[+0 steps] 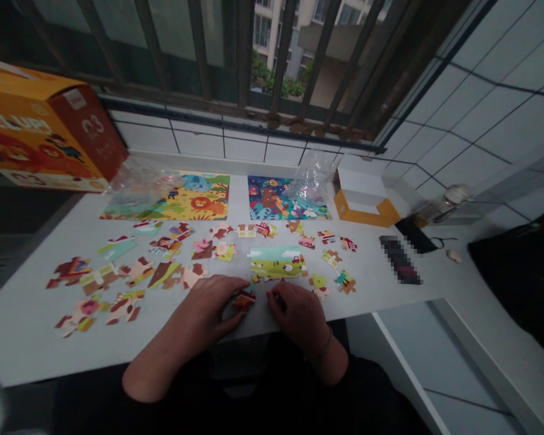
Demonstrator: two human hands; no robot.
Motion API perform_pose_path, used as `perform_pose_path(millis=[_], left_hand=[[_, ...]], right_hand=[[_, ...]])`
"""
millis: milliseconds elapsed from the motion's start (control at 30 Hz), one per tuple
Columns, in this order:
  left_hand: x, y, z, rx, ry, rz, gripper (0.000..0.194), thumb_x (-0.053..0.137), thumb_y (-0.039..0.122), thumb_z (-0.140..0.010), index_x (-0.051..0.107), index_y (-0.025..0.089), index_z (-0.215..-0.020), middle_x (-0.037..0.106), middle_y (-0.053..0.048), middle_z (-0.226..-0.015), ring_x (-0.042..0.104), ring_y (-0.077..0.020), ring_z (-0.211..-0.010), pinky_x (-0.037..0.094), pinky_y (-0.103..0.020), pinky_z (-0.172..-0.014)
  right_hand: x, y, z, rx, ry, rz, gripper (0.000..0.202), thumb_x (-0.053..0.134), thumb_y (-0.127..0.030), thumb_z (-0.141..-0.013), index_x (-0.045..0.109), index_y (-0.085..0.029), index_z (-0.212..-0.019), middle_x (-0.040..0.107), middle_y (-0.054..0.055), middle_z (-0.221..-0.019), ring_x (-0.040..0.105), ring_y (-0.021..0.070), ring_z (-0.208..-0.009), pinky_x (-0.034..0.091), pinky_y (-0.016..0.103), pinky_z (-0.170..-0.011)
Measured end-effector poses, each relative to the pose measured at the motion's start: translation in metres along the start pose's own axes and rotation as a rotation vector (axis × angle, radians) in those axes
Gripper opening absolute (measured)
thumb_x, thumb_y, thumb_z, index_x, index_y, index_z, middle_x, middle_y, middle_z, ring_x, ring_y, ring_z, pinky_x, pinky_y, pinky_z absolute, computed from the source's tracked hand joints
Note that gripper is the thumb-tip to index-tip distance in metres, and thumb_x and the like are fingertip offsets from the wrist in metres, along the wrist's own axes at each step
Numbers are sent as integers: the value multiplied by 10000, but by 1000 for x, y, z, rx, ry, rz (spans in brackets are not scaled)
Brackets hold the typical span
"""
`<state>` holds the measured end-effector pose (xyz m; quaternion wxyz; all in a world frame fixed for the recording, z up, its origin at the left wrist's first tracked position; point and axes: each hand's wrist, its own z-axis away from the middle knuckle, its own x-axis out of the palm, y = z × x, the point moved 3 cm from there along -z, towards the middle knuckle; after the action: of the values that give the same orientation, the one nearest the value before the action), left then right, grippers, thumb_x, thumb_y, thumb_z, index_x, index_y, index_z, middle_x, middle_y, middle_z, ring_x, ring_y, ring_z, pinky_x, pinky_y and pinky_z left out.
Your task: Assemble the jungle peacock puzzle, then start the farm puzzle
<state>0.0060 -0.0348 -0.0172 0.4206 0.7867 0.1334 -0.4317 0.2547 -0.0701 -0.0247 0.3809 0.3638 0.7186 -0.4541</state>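
Note:
Near the table's front edge, my left hand (208, 308) grips a red and orange puzzle piece (243, 301) between thumb and fingers. Just to its right is my right hand (299, 311), fingers curled together; whatever they may hold is hidden. Directly beyond both hands lies a joined section of puzzle (278, 264) with a green meadow, sheep and a small red vehicle. Loose pieces surround it: a cow-patterned piece (193, 276) by my left wrist, a green piece (318, 281) beyond my right hand, and a teal and brown piece (346, 282) farther right.
Many loose pieces (124, 307) spread over the left of the white table (172, 338). Behind are two picture sheets (204, 202) (272, 202), crumpled clear plastic (315, 178) and an open yellow-white box (367, 208). A large orange box (49, 130) stands back left; a pixelated dark object (401, 260) lies right.

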Motion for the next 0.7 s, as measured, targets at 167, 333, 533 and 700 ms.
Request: perform_pose_path(millis=[167, 333, 533, 700], left_hand=[[-2, 2, -3, -10, -15, -23, 440, 767, 278, -976, 710, 287, -1412, 809, -83, -1338, 757, -330, -1202, 572, -491, -1045], [-3, 2, -3, -30, -20, -5, 442, 802, 336, -985, 731, 298, -1420, 822, -80, -1286, 771, -335, -1166, 589, -493, -1014], [-5, -5, 2, -91, 29, 106, 507, 850, 413, -992, 720, 312, -1472, 814, -82, -1369, 774, -310, -1232, 613, -464, -1068], [-9, 0, 2, -110, 14, 129, 508, 836, 393, -1006, 713, 329, -1494, 815, -73, -1372, 778, -295, -1210, 622, -453, -1038]], right_hand=[[1, 0, 1, -16, 24, 34, 218, 635, -294, -1103, 646, -239, -893, 734, 16, -790, 698, 179, -725, 404, 303, -679], [-1, -1, 1, -30, 44, 33, 199, 649, -285, -1098, 661, -235, -906, 738, 15, -799, 713, 178, -739, 408, 301, -685], [-3, 0, 3, -42, 54, 23, 205, 634, -289, -1106, 670, -231, -913, 712, 9, -765, 707, 183, -710, 407, 310, -677], [-2, 0, 4, -51, 60, 28, 250, 610, -308, -1126, 665, -229, -895, 714, 18, -760, 706, 187, -703, 406, 312, -675]])
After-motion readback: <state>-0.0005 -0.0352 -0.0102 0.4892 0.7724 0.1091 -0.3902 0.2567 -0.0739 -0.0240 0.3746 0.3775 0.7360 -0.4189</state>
